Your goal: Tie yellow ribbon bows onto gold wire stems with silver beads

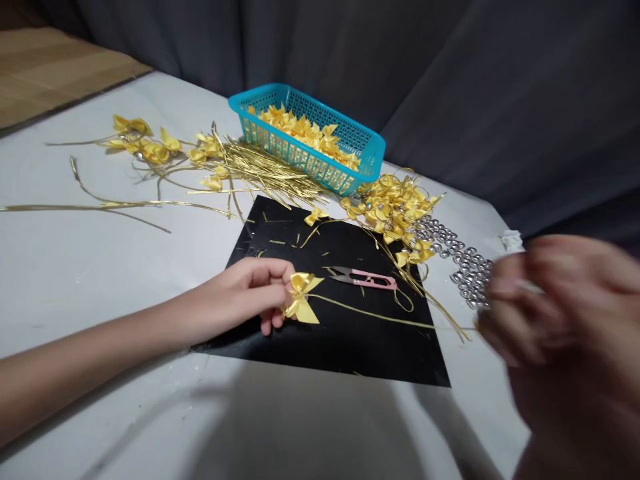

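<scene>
My left hand (265, 293) pinches a yellow satin ribbon bow (306, 309) above a black mat (320, 353). From the bow a thin gold cord (373, 311) stretches right, pulled fairly straight, to my right hand (555, 300). That hand is raised at the right and smeared by motion; its fingers are closed around the cord's far end, and a small pale spot shows between them. Just beyond the cord lie pink-handled thread snips (367, 279) on the mat, blades toward the left, with a loop at the handle end.
Behind the mat stands a blue basket (373, 150) of yellow bows, with a bundle of gold cords (270, 170) before it. Corded bows (395, 203) are heaped at right beside silver beads (473, 270). More bows (150, 150) and loose cords lie at left. Cord scraps dot the mat.
</scene>
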The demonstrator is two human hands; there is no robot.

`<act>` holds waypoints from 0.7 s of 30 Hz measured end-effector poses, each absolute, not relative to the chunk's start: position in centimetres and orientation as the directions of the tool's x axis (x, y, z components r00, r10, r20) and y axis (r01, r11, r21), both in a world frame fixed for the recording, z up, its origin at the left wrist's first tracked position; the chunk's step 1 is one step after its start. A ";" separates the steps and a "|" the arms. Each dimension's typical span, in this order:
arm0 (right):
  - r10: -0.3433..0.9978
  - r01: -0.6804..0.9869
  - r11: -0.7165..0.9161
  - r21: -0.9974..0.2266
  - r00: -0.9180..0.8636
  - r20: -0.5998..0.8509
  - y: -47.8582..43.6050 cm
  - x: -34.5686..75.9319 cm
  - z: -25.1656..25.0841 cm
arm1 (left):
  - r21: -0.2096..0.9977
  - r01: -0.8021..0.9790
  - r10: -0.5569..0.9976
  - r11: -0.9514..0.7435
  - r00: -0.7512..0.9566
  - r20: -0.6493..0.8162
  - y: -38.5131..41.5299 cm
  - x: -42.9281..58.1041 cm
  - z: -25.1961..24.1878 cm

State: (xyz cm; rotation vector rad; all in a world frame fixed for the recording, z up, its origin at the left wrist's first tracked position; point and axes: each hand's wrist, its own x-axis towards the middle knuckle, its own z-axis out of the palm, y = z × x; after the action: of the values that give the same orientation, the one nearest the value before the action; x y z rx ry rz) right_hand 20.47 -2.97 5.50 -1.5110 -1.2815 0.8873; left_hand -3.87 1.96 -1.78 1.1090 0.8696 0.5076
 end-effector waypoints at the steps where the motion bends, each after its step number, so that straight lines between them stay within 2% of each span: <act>1: 0.980 0.257 0.006 -0.966 0.191 0.056 -2.9 19.2 5.1 | 0.918 0.025 0.734 0.395 0.593 -0.332 2.0 -4.0 -1.8; 4: 0.992 0.225 -0.126 -0.966 0.037 -0.120 -3.1 15.8 3.4 | 0.902 -0.042 0.725 0.430 0.611 -0.317 2.2 -4.2 -1.9; 7: 0.991 0.197 -0.101 -0.975 -0.070 -0.116 -3.4 14.1 2.0 | 0.887 -0.059 0.715 0.458 0.617 -0.328 2.1 -4.2 -1.8; 10: 0.990 0.145 -0.114 -0.983 -0.069 -0.125 -3.5 13.6 1.3 | 0.872 -0.075 0.713 0.484 0.612 -0.343 2.1 -4.1 -1.6; 15: 0.981 0.192 -0.168 -0.967 -0.060 -0.182 -3.0 13.2 1.2 | 0.873 -0.060 0.699 0.485 0.627 -0.345 2.2 -4.0 -1.5; 21: 0.992 0.247 -0.098 -0.964 -0.051 -0.114 -2.8 13.0 0.9 | 0.890 -0.009 0.666 0.456 0.667 -0.334 2.3 -4.2 -1.5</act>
State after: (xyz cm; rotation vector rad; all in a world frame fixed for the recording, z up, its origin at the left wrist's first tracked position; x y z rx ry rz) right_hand 12.96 -2.76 0.92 -1.4408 -1.3871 1.2110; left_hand -4.19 2.25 -1.46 1.0256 0.7471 0.4674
